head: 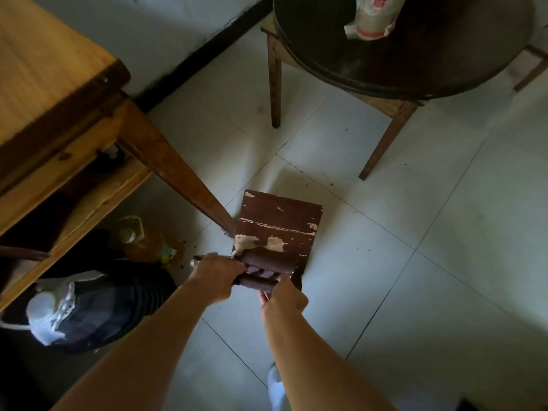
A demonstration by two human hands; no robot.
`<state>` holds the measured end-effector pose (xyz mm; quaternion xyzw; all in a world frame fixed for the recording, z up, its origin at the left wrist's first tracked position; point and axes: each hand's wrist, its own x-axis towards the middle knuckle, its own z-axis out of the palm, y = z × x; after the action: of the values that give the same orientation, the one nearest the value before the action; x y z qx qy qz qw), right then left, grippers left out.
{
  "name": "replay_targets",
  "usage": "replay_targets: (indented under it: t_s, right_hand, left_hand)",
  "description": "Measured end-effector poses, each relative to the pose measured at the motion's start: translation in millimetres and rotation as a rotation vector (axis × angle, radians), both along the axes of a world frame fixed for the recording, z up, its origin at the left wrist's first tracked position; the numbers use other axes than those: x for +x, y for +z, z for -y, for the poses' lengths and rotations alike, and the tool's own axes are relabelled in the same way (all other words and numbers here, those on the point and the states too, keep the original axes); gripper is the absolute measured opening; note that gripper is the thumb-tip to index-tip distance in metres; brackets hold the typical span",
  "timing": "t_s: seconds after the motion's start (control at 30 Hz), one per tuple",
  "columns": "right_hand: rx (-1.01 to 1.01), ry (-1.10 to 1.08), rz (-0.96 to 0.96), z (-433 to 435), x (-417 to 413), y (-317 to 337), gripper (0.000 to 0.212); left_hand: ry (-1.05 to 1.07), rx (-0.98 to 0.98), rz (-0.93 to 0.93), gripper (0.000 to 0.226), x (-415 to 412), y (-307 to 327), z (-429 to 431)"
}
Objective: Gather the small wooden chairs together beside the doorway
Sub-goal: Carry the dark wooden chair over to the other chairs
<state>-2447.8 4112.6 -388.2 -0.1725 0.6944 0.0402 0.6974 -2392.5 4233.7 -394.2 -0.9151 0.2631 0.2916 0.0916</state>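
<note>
One small wooden chair (277, 229), dark brown w/ peeling paint, sits on the tiled floor (444, 262) just beside the leg of the yellow wooden table (44, 84). Left hand (215, 277) wraps closed around the chair's top back rail; right hand (284, 296) grips the rail's other end, fingers curled under. Round dark table (415, 69) w/ a plastic-wrapped item (373, 19) stands further off. Oil bottle (142, 238) under the yellow table.

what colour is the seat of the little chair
Dark brown, with pale patches where paint has flaked off the chair seat; seen in the head view.
</note>
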Motion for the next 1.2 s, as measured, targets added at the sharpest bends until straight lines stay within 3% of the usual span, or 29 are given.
replay_targets:
  t_s: [0.23,0.4,0.73,0.9,1.1,1.2]
  right_hand:
    - [-0.225,0.176,-0.017,26.7,5.2,16.4,0.038]
    - [-0.405,0.367,-0.013,82.2,7.6,56.5,0.015]
    - [-0.617,0.438,0.04,221.7,-19.2,163.7,0.036]
    - [-0.768,0.499,0.006,291.5,-35.0,219.8,0.032]
    - [-0.889,0.504,0.011,395.0,-51.5,276.3,0.04]
    - [-0.936,0.506,0.02,444.5,-55.9,300.9,0.038]
  left_hand:
    - [-0.075,-0.046,-0.065,0.024,10.5,10.4,20.8]
    - [-0.028,-0.217,-0.112,0.033,2.8,53.6,67.0]
    - [0.073,-0.416,-0.38,0.04,-34.2,154.4,204.6]
    - [0.089,-0.507,-0.504,0.039,-43.8,202.7,277.5]
    - [0.262,-0.59,-0.861,0.013,-44.9,269.0,378.2]
    - [0.269,-0.635,-0.914,0.021,-44.5,294.5,424.3]
